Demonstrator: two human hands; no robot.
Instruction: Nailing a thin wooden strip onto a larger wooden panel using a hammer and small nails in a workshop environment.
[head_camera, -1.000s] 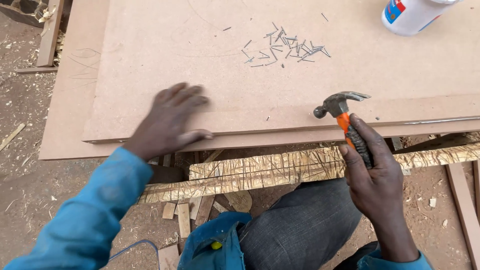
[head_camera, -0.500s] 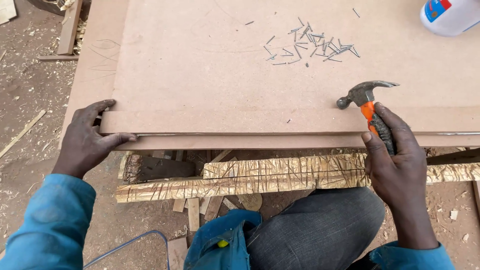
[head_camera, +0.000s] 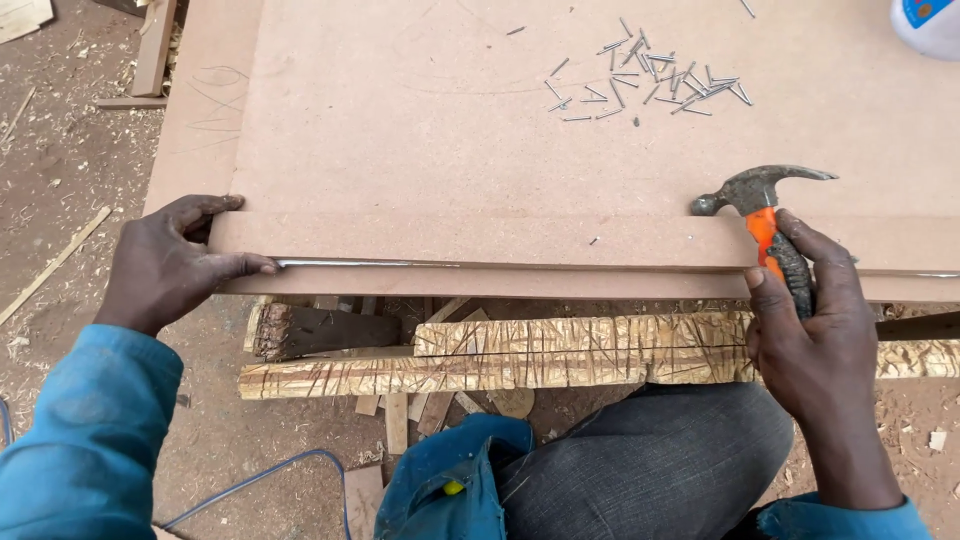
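Observation:
My left hand (head_camera: 170, 262) grips the left end of a narrow fibreboard strip (head_camera: 480, 241) that lies along the near edge of a large brown fibreboard sheet (head_camera: 460, 130). Thumb and fingers pinch the strip's corner. My right hand (head_camera: 808, 330) is shut on the orange-and-black handle of a claw hammer (head_camera: 762, 200), whose metal head rests on the strip at the right. A small heap of loose nails (head_camera: 650, 85) lies on the sheet further back.
A white plastic bottle (head_camera: 928, 25) stands at the back right corner. Rough scored timber pieces (head_camera: 500, 360) lie under the boards' near edge. Wood offcuts (head_camera: 150, 55) and dirt floor are at the left. A thin blue cable (head_camera: 250, 480) runs near my knee.
My left hand slid left from the top of the board to the strip's left end and now grips it. The right hand with the hammer stayed in place.

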